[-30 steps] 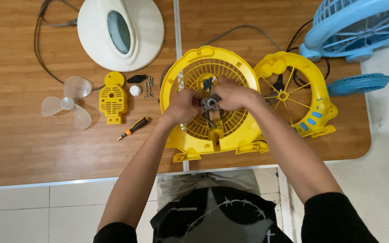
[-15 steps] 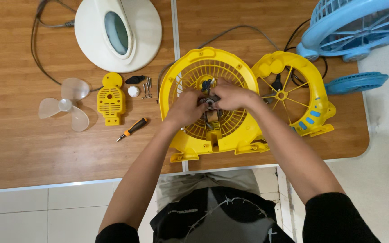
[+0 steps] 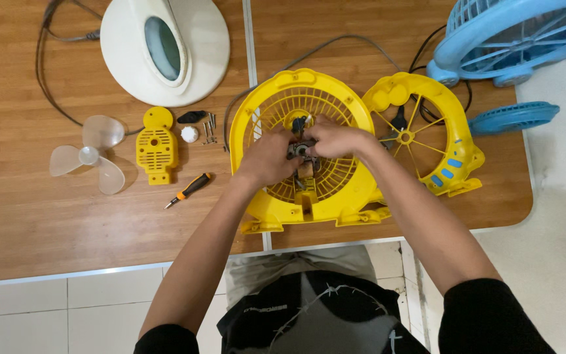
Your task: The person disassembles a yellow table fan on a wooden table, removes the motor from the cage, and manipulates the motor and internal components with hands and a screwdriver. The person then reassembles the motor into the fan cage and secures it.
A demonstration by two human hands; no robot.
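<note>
A round yellow fan housing [image 3: 352,190] with a grille lies flat on the wooden table [image 3: 47,223]. At its centre sits a small fan motor [image 3: 301,152] with metal and copper parts. My left hand [image 3: 266,157] grips the motor from the left. My right hand [image 3: 332,137] holds it from the right and above, fingers curled over its top. Most of the motor is hidden under my fingers. A second yellow fan shell [image 3: 450,131] with spokes lies just right of the housing.
A white fan base [image 3: 198,59] lies at the back, with a grey cable beside it. To the left lie a clear fan blade [image 3: 93,154], a yellow cover plate [image 3: 156,145], a white knob [image 3: 190,134], several screws [image 3: 209,128] and an orange-handled screwdriver [image 3: 190,189]. A blue fan [image 3: 512,39] stands at the back right.
Both hands stay on the motor with only slight finger shifts. The camera view has drifted a little, so the table sits slightly differently in frame.
</note>
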